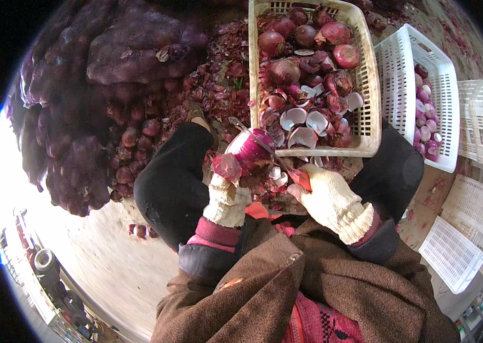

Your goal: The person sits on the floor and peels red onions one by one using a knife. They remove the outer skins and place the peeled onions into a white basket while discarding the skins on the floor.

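Observation:
A partly peeled red onion rests in my left hand, which wears a cream knitted glove. Loose papery skin hangs off the onion's near side and hides most of my fingers. My gloved right hand grips a knife by its red handle. The knife's blade lies slantwise across the right side of the onion. Just beyond both hands stands a dirty cream plastic crate, holding unpeeled red onions and cut pieces of white-lined skin.
Right of my knee, a white crate holds peeled onions. Other plastic crates lie farther right. Stacked mesh sacks of onions rise at the left, with onion skins strewn on the floor. A vehicle stands at lower left.

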A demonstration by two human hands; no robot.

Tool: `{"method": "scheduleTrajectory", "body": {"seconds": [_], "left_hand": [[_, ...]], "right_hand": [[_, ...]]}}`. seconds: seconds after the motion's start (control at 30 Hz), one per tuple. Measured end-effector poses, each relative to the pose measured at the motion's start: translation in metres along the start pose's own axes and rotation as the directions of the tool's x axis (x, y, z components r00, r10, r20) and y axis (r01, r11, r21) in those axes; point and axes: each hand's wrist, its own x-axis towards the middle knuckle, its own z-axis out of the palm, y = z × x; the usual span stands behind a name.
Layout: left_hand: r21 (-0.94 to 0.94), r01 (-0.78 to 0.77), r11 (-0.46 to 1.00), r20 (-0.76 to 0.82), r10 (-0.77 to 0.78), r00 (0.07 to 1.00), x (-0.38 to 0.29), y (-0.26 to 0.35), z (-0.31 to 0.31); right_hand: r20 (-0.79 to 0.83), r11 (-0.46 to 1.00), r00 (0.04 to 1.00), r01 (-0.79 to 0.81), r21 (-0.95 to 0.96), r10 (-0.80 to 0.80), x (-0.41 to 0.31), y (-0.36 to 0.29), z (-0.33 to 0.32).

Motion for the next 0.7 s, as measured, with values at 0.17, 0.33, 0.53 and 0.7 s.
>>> {"method": "scheduleTrajectory", "body": {"seconds": [0.17, 0.33, 0.53, 0.7], "left_hand": [[0.029, -0.016, 0.999, -0.023, 0.016, 1.000, 0.004, 0.008, 0.014], [0.136, 0.090, 0.987, -0.131, -0.072, 0.989, 0.014, 0.011, -0.008], [-0.117, 0.019, 0.993, -0.033, -0.023, 0.999, -0.001, -0.011, -0.017], [-0.036, 0.075, 0.997, -0.001, -0.075, 0.997, 0.004, 0.004, 0.000]], "right_hand": [[0.002, 0.996, 1.000, -0.003, 0.095, 0.003, 0.005, 0.003, 0.002], [0.083, 0.976, 0.995, 0.036, 0.214, -0.055, 0.007, 0.012, -0.003], [-0.012, 0.951, 0.997, 0.077, 0.300, -0.077, 0.010, 0.012, 0.019], [0.122, 0.873, 0.992, -0.074, 0.481, 0.017, 0.006, 0.009, -0.013]]}}
